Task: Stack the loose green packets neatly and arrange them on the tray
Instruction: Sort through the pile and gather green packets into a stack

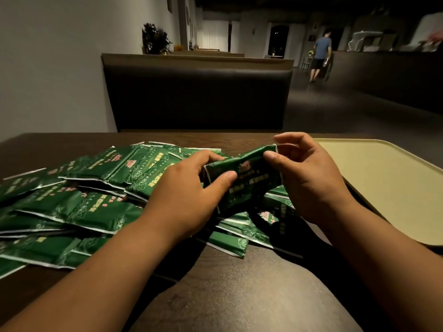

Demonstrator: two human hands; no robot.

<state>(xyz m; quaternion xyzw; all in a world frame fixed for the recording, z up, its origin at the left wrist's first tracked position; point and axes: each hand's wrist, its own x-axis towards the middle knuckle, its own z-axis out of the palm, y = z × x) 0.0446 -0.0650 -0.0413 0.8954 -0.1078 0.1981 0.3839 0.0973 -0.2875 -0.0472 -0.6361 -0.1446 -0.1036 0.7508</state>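
Several loose green packets [79, 200] with white edges and printed labels lie scattered in a heap over the left and middle of the dark wooden table [239, 288]. Above the heap I hold a small bundle of green packets [249, 185], tilted on edge. My left hand [189, 195] grips its left side, thumb on the front face. My right hand [309, 180] pinches its upper right corner with the thumb. A pale yellow tray [388, 188] with nothing on it lies to the right of my hands.
A dark padded booth seat [196, 97] stands across the table. A plant [155, 39] sits on the ledge behind it. Far back right, a person [320, 56] walks along a dark counter [388, 75].
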